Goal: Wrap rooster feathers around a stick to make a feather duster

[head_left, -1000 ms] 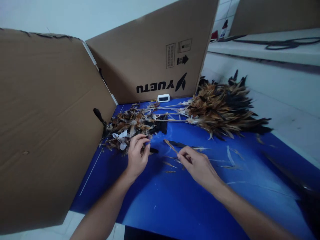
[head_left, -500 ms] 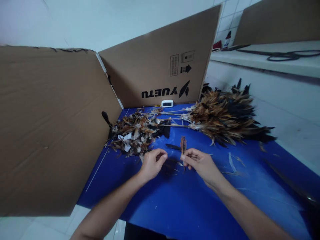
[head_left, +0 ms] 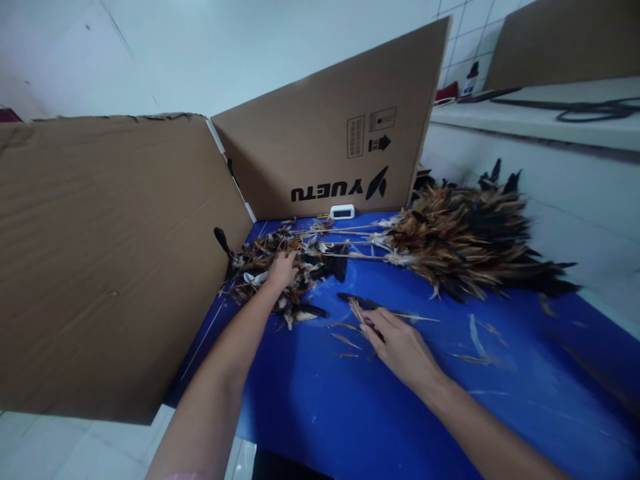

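Above the middle of the blue tabletop [head_left: 320,407], the right hand [head_left: 400,343] pinches slim brown feathers [head_left: 356,308] between thumb and fingers, their long axis slanting, free ends pointing away and leftward. Just beyond, a dark feather [head_left: 353,299] lies roughly crosswise. Farther left, the left hand [head_left: 283,270] reaches into a loose feather pile [head_left: 260,248], fingers partly hidden; I cannot tell whether it grips anything. Beyond, thin stems [head_left: 350,256] run crosswise to bushy feather heads [head_left: 460,240] at right. Behind stands a cardboard panel [head_left: 310,140]; on a far ledge [head_left: 530,120], a small bottle [head_left: 471,80], contents indistinct.
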`<state>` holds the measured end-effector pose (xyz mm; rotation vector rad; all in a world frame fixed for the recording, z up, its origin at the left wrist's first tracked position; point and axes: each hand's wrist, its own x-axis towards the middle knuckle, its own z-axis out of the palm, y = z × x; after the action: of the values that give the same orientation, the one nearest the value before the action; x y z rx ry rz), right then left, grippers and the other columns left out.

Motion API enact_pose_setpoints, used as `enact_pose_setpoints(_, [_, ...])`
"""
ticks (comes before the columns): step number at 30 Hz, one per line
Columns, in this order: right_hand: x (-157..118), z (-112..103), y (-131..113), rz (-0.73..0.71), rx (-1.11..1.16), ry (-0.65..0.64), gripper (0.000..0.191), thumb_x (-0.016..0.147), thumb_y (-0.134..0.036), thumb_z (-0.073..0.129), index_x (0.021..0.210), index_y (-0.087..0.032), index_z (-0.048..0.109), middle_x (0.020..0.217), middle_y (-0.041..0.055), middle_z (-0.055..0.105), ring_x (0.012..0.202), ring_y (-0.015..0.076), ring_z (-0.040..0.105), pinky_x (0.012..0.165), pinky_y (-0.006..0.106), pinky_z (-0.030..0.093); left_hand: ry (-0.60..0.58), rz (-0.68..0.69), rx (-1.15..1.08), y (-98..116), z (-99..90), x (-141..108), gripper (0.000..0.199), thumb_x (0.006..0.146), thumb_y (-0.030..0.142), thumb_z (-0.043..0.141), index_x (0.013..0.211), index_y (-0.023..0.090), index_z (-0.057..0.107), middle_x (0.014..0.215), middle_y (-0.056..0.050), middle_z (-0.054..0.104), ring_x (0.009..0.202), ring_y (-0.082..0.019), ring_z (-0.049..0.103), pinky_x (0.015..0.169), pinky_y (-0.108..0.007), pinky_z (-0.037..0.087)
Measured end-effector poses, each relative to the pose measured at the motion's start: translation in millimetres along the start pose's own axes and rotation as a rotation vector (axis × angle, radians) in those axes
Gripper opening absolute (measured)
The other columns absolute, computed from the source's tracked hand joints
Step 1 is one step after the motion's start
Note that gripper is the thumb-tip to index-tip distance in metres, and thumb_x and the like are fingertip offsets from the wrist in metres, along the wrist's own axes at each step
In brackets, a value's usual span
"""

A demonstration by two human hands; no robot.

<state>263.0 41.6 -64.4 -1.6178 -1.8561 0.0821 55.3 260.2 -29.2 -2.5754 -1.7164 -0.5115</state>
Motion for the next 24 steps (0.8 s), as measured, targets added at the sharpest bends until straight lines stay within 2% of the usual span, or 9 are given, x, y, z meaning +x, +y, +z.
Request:
enact_pose_setpoints(3, [-0.1,-0.3,2.1,-0.027,-0.053,-0.013,0.026,0.091,-0.024,0.037,0.100,-0.020,0.061,0.089,0.0062,0.062,0.081,0.0199,0.063,0.069,0.032,0.051,-0.063,0.014,0.002,-5.9,-2.4,3.3,0.026,0.076,0.011,0.053,0.096,0.016,0.069,0.099,-0.012,0.067,0.095,-0.023,0.062,0.088,-0.033,0.045])
enact_pose_setpoints(7, [-0.3,-0.1,4.0,-0.027,-0.070,-0.035,0.026,0.090,-0.022,0.038,0.098,-0.021,0.062,0.086,0.0051,0.062,0.076,0.0184,0.062,0.066,0.030,0.051,-0.119,0.084,-0.018,-14.9,-24.4,-12.5,0.027,0.077,0.011,0.049,0.093,0.017,0.070,0.093,-0.008,0.070,0.091,-0.020,0.063,0.086,-0.029,0.045])
enact_pose_setpoints(10, [-0.4,1.0,4.3,-0.039,-0.070,-0.035,0.025,0.090,-0.022,0.038,0.095,-0.020,0.063,0.084,0.0053,0.062,0.075,0.0180,0.062,0.066,0.030,0.051,-0.235,0.183,-0.060,-20.5,-50.5,-34.1,0.021,0.075,0.015,0.054,0.087,0.019,0.071,0.083,-0.003,0.071,0.081,-0.017,0.064,0.078,-0.024,0.046])
enact_pose_setpoints(12, [-0.3,1.5,4.0,-0.053,-0.079,-0.035,0.026,0.090,-0.022,0.038,0.096,-0.019,0.063,0.084,0.0059,0.063,0.076,0.0186,0.062,0.067,0.031,0.051,-0.351,0.247,-0.093,-22.6,-67.1,-43.6,0.016,0.066,0.025,0.068,0.081,0.022,0.073,0.070,0.002,0.070,0.067,-0.015,0.064,0.066,-0.020,0.046])
enact_pose_setpoints(15, [-0.2,2.2,3.4,-0.061,-0.088,-0.045,0.026,0.090,-0.021,0.038,0.097,-0.019,0.063,0.086,0.0067,0.064,0.079,0.0195,0.063,0.069,0.032,0.051,-0.338,0.265,-0.141,-21.1,-80.3,-38.1,0.027,0.068,0.031,0.068,0.093,0.024,0.072,0.080,0.001,0.071,0.071,-0.015,0.064,0.066,-0.019,0.046])
enact_pose_setpoints(17, [-0.2,3.0,4.0,-0.066,-0.084,-0.049,0.026,0.090,-0.021,0.038,0.094,-0.020,0.063,0.086,0.0065,0.065,0.079,0.0193,0.063,0.070,0.032,0.051,-0.236,0.228,-0.146,-16.6,-76.4,-21.6,0.022,0.080,0.028,0.055,0.095,0.022,0.071,0.091,-0.002,0.071,0.083,-0.017,0.064,0.077,-0.022,0.046])
enact_pose_setpoints(19, [-0.4,3.9,5.7,-0.070,-0.079,-0.043,0.025,0.089,-0.020,0.038,0.094,-0.021,0.063,0.086,0.0057,0.065,0.078,0.0184,0.063,0.070,0.032,0.051,-0.142,0.179,-0.148,-9.9,-62.3,-0.8,0.025,0.084,0.022,0.048,0.095,0.020,0.070,0.098,-0.005,0.070,0.093,-0.018,0.062,0.086,-0.025,0.043])
enact_pose_setpoints(22, [-0.6,4.3,8.2,-0.071,-0.092,-0.032,0.026,0.090,-0.020,0.038,0.095,-0.022,0.063,0.085,0.0051,0.065,0.077,0.0175,0.063,0.069,0.030,0.051,-0.107,0.135,-0.170,1.1,-31.3,25.4,0.022,0.079,0.018,0.057,0.096,0.019,0.069,0.101,-0.006,0.068,0.098,-0.019,0.060,0.092,-0.028,0.042])
enact_pose_setpoints(24, [-0.6,3.5,8.7,-0.073,-0.104,-0.042,0.026,0.090,-0.020,0.038,0.094,-0.022,0.063,0.084,0.0048,0.064,0.077,0.0173,0.063,0.068,0.030,0.051,-0.105,0.101,-0.198,6.7,-12.2,35.4,0.029,0.071,0.017,0.067,0.099,0.020,0.068,0.104,-0.006,0.067,0.100,-0.021,0.060,0.092,-0.031,0.042])
